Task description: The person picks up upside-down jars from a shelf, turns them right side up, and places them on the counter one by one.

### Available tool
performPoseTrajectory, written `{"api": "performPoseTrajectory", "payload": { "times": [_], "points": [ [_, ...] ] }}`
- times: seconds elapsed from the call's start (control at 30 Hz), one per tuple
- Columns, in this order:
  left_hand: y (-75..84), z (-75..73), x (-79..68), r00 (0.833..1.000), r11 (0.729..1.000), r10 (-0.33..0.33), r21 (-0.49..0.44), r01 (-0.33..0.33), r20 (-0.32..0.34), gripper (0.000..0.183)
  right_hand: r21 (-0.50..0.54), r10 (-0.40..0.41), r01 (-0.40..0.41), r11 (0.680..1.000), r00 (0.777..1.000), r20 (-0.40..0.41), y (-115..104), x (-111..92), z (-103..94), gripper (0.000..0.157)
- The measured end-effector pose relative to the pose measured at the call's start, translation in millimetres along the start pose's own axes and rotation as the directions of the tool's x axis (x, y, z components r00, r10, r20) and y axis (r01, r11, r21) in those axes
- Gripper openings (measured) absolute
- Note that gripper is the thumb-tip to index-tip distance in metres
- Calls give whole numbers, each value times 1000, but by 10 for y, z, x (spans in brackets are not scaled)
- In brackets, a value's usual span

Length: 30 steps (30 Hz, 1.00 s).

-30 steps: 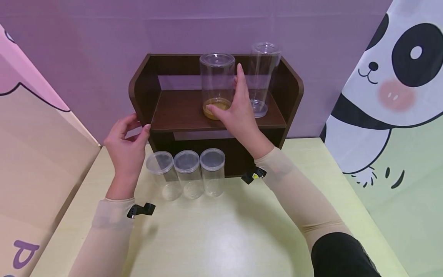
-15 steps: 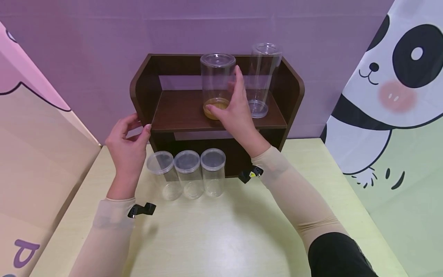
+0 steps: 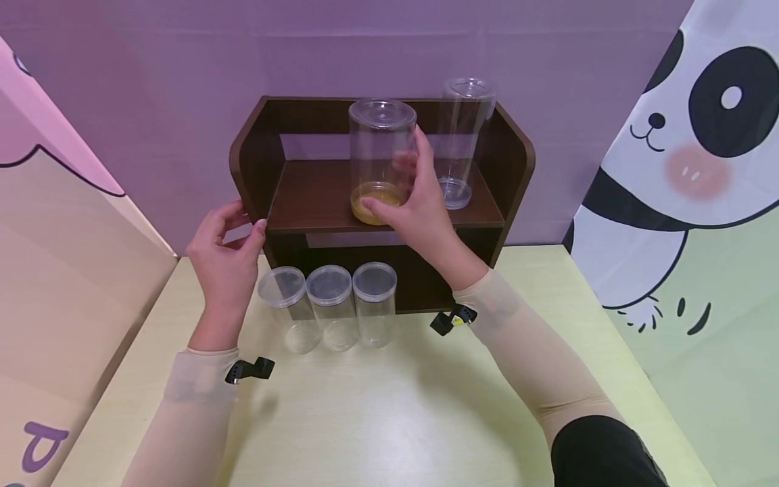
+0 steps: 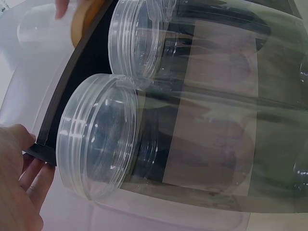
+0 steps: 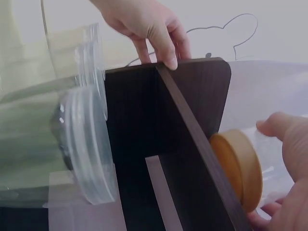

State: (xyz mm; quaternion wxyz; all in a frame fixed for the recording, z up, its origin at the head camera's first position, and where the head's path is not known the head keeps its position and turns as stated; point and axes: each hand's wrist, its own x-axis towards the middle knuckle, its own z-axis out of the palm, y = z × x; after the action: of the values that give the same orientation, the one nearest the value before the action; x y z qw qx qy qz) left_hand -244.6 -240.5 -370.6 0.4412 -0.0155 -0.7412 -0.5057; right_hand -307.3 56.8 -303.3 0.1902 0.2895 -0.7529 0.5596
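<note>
A clear jar [image 3: 374,152] with a gold lid [image 5: 245,168] at its lower end is in my right hand [image 3: 426,210]. Thumb and fingers wrap its right side, some of them seen through the plastic. The jar stands upright at the front of the upper board of a dark brown shelf [image 3: 304,196]; whether its lid touches the board I cannot tell. My left hand [image 3: 225,264] grips the shelf's left side near the front edge, thumb in front. To the right, behind my right hand, is another clear jar [image 3: 465,135], with a clear lid at its bottom.
Three clear lidded jars [image 3: 328,311] stand in a row on the pale wooden table [image 3: 365,419], before the shelf's lower left part. A purple backdrop [image 3: 377,40] hangs behind. Printed panels, one with a panda [image 3: 688,142], flank the table.
My right hand has closed round the gold-lidded jar and drawn it slightly toward me, to the board's front edge. My left hand keeps its grip on the shelf.
</note>
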Motion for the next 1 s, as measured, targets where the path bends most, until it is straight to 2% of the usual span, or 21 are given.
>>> {"api": "performPoseTrajectory", "payload": {
  "times": [0.17, 0.33, 0.47, 0.7, 1.0],
  "points": [
    [14, -1, -8, 1000, 1000, -3, -11, 3, 6, 35, 67, -56, 52, 996, 996, 69, -13, -132, -81, 124],
    [-1, 12, -8, 1000, 1000, -4, -25, 4, 8, 34, 57, -114, 108, 992, 986, 121, -16, -306, -202, 122],
    [-18, 17, -4, 1000, 1000, 1, -31, -1, 4, 34, 47, -122, 116, 992, 982, 143, -29, -463, -303, 125],
    [-13, 6, 6, 1000, 999, 18, -27, -17, 6, 33, 95, -144, 130, 987, 977, 155, -20, -648, -463, 130],
    [-27, -11, 18, 1000, 1000, 17, -20, -17, 9, 33, 91, -142, 126, 988, 971, 193, 18, -959, -569, 133]
  ]
}}
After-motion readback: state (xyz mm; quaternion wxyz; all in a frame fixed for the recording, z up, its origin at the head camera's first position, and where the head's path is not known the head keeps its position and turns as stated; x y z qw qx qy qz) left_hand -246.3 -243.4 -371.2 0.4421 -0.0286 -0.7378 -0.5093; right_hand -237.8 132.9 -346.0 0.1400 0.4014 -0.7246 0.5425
